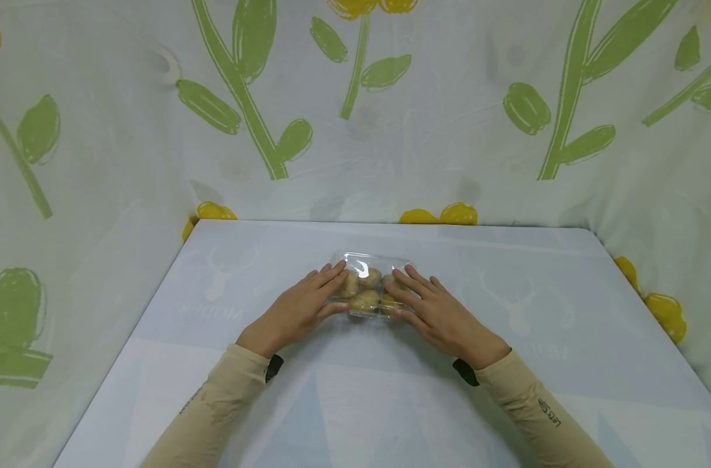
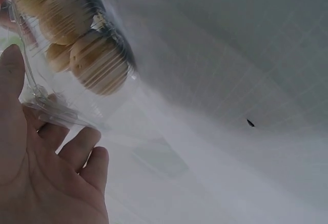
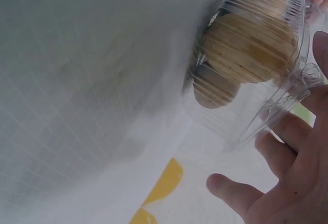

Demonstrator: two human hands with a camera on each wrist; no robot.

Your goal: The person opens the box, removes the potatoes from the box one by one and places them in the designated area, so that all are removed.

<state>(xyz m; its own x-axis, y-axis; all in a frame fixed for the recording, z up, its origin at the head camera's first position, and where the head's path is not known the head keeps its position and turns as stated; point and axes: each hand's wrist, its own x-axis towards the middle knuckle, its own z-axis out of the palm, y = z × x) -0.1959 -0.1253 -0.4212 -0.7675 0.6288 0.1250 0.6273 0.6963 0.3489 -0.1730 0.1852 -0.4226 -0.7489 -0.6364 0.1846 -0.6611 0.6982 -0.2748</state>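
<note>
A clear plastic clamshell box [image 1: 364,260] with several round, yellowish-brown potatoes [image 1: 364,301] inside sits near the far middle of the table. At its left end, my left hand [image 1: 299,309] reaches over the rim with mostly straight fingers, thumb at the front edge. My right hand [image 1: 443,318] mirrors it at the right end, its fingers spread over the lid. Seen from the left wrist, the ridged side of the box stands beside my fingers [image 2: 82,144]. In the right wrist view, the little finger [image 3: 233,190] stretches away from the box. Some fingertips are hidden behind the plastic.
The table [image 1: 355,403] wears a pale cover with faint deer and triangle prints. Behind and beside it hangs a white curtain [image 1: 426,149] with green stems and yellow flowers, meeting the table's far edge.
</note>
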